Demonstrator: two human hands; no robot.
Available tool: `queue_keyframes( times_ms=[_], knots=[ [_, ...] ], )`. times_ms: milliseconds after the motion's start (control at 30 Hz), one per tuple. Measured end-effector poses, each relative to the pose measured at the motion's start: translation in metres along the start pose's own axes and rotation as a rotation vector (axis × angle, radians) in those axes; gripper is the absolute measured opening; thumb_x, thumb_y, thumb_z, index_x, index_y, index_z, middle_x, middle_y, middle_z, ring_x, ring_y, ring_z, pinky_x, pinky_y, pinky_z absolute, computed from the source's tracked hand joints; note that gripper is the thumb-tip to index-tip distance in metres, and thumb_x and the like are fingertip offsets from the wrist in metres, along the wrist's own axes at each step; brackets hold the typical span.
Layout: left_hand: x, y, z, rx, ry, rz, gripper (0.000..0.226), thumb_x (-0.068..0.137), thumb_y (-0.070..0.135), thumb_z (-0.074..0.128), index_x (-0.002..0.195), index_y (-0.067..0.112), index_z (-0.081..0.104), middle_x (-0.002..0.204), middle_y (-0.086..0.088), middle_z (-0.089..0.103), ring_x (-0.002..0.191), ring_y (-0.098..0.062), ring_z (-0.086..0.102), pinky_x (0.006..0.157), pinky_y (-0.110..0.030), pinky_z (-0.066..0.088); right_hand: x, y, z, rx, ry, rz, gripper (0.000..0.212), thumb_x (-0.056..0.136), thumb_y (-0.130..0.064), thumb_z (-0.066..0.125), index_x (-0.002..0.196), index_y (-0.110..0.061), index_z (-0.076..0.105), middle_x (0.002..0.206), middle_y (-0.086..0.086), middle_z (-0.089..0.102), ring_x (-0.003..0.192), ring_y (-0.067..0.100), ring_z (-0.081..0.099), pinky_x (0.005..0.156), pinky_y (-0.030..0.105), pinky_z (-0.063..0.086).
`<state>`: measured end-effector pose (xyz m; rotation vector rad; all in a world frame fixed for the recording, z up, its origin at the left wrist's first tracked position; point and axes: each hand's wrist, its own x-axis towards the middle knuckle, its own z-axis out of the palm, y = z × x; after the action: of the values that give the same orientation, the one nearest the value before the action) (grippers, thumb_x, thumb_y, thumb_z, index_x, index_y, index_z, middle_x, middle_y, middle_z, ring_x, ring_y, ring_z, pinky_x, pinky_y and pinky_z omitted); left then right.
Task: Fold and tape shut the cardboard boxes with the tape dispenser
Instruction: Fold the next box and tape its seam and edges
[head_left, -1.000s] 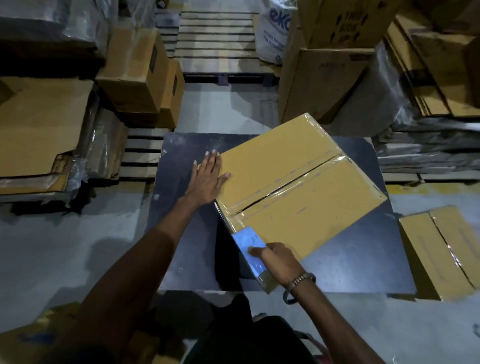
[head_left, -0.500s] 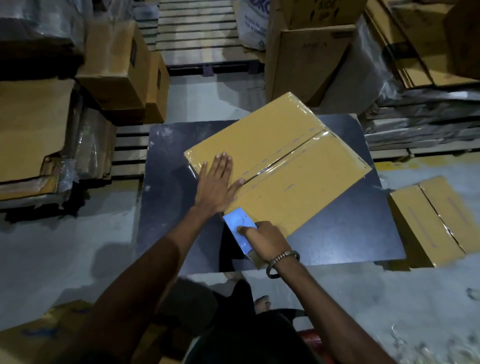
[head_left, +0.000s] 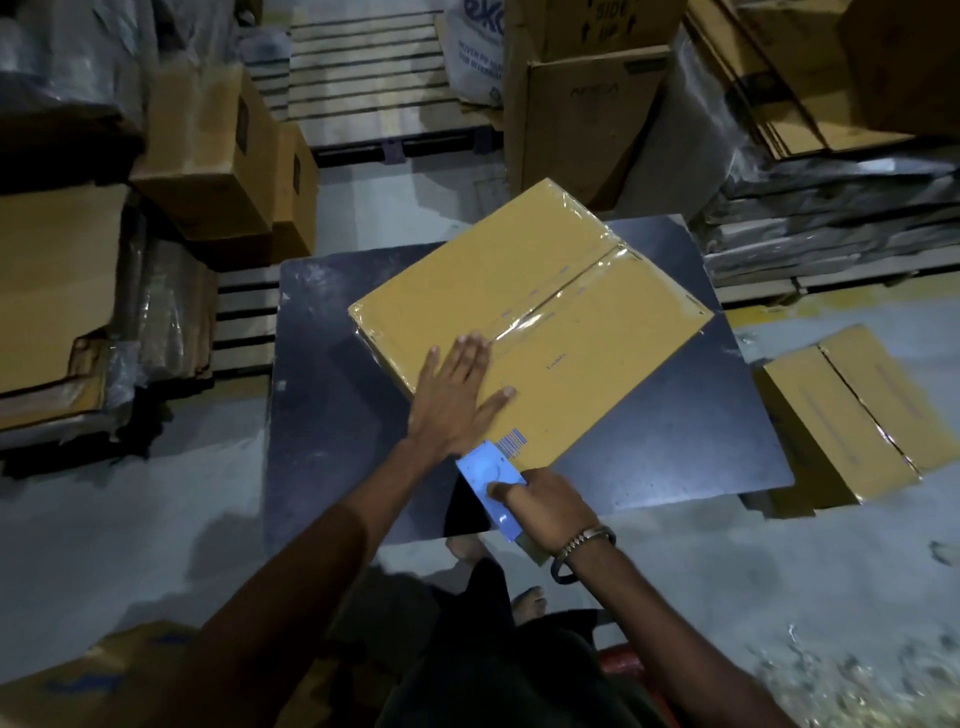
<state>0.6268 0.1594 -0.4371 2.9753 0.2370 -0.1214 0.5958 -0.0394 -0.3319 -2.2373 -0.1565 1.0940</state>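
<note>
Head view: cardboard box (head_left: 530, 322) sits angled on the dark table (head_left: 332, 395), centre seam covered with clear tape. My left hand (head_left: 457, 395) lies flat on the box's near corner, fingers straight and spread. My right hand (head_left: 550, 506) grips the blue tape dispenser (head_left: 488, 480) at the box's near edge. Second taped box (head_left: 852, 415) on the floor, right of the table.

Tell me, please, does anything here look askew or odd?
The box sits turned at an angle to the table, one corner past its far edge. A second box lies on the floor beside it.
</note>
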Motion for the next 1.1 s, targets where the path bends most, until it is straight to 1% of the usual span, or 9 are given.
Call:
queue_keyframes(
  times_ms=[100, 267, 400, 567, 700, 800, 900, 967, 1100],
  knots=[
    [0.001, -0.005, 0.001, -0.004, 0.023, -0.011, 0.084, 0.105, 0.074, 0.013, 0.169, 0.021, 0.000, 0.177, -0.002, -0.004, 0.163, -0.020, -0.004, 0.131, -0.049, -0.002, -0.004, 0.010, 0.004, -0.026, 0.002, -0.035, 0.046, 0.086, -0.055, 0.059, 0.058, -0.024, 0.042, 0.060, -0.004, 0.049, 0.068, 0.025, 0.054, 0.059, 0.036, 0.035],
    [0.000, -0.004, 0.001, 0.013, -0.008, -0.004, 0.085, 0.105, 0.075, 0.012, 0.168, 0.022, -0.007, 0.176, -0.001, -0.011, 0.162, -0.018, -0.011, 0.131, -0.047, -0.007, -0.015, 0.041, -0.013, 0.038, -0.001, 0.027, 0.052, 0.085, -0.053, 0.067, 0.055, -0.018, 0.045, 0.050, -0.004, 0.045, 0.054, 0.020, 0.046, 0.056, 0.035, 0.032],
    [-0.001, -0.002, -0.005, 0.021, -0.039, -0.041, 0.084, 0.105, 0.073, 0.007, 0.168, 0.020, -0.009, 0.175, -0.002, -0.015, 0.161, -0.017, -0.015, 0.130, -0.049, -0.008, -0.020, 0.052, -0.009, -0.012, -0.047, 0.084, 0.059, 0.060, -0.072, 0.053, 0.070, -0.014, 0.061, 0.075, 0.004, 0.065, 0.072, 0.025, 0.063, 0.065, 0.036, 0.043],
    [-0.024, 0.035, -0.001, 0.020, -0.072, 0.070, 0.092, 0.102, 0.076, 0.003, 0.168, 0.012, -0.004, 0.176, -0.005, -0.011, 0.162, -0.017, -0.013, 0.130, -0.052, -0.007, -0.019, 0.051, -0.011, 0.002, -0.064, 0.072, 0.057, 0.061, -0.068, 0.053, 0.081, -0.015, 0.065, 0.092, 0.009, 0.069, 0.089, 0.030, 0.065, 0.072, 0.037, 0.044],
    [-0.025, 0.037, 0.003, -0.010, -0.009, 0.052, 0.089, 0.104, 0.075, 0.011, 0.169, 0.016, 0.002, 0.177, -0.003, -0.004, 0.162, -0.015, -0.008, 0.131, -0.044, -0.005, -0.029, 0.054, -0.009, 0.021, -0.045, 0.042, 0.044, 0.067, -0.066, 0.053, 0.067, -0.022, 0.051, 0.079, 0.005, 0.057, 0.078, 0.027, 0.053, 0.065, 0.034, 0.034],
    [-0.024, 0.034, 0.004, -0.017, -0.007, 0.058, 0.087, 0.105, 0.075, 0.015, 0.169, 0.018, 0.001, 0.177, -0.002, -0.006, 0.162, -0.014, -0.011, 0.131, -0.043, -0.005, -0.039, 0.070, -0.013, 0.069, -0.025, 0.026, 0.057, 0.074, -0.065, 0.058, 0.071, -0.008, 0.065, 0.070, 0.007, 0.064, 0.067, 0.024, 0.059, 0.062, 0.034, 0.038],
    [-0.025, 0.034, 0.006, -0.017, -0.017, 0.062, 0.088, 0.104, 0.076, 0.011, 0.169, 0.019, -0.004, 0.177, -0.002, -0.008, 0.162, -0.014, -0.014, 0.131, -0.044, -0.004, -0.051, 0.094, -0.016, 0.042, -0.032, 0.016, 0.049, 0.088, -0.055, 0.066, 0.077, -0.008, 0.071, 0.069, 0.004, 0.071, 0.061, 0.015, 0.064, 0.062, 0.034, 0.045],
    [-0.025, 0.034, 0.006, -0.018, -0.024, 0.057, 0.088, 0.104, 0.076, 0.010, 0.169, 0.019, -0.005, 0.177, -0.002, -0.010, 0.161, -0.013, -0.015, 0.132, -0.045, -0.004, -0.054, 0.105, -0.014, 0.037, -0.026, 0.018, 0.059, 0.080, -0.064, 0.061, 0.080, -0.007, 0.072, 0.072, 0.007, 0.073, 0.064, 0.018, 0.067, 0.064, 0.036, 0.049],
    [-0.026, 0.034, 0.006, -0.023, -0.021, 0.053, 0.088, 0.104, 0.077, 0.010, 0.169, 0.019, -0.004, 0.177, -0.002, -0.009, 0.162, -0.013, -0.013, 0.132, -0.047, -0.001, -0.058, 0.113, -0.017, 0.061, -0.021, 0.028, 0.067, 0.074, -0.070, 0.057, 0.084, -0.005, 0.072, 0.071, 0.012, 0.071, 0.054, 0.015, 0.058, 0.059, 0.032, 0.041]
  ],
)
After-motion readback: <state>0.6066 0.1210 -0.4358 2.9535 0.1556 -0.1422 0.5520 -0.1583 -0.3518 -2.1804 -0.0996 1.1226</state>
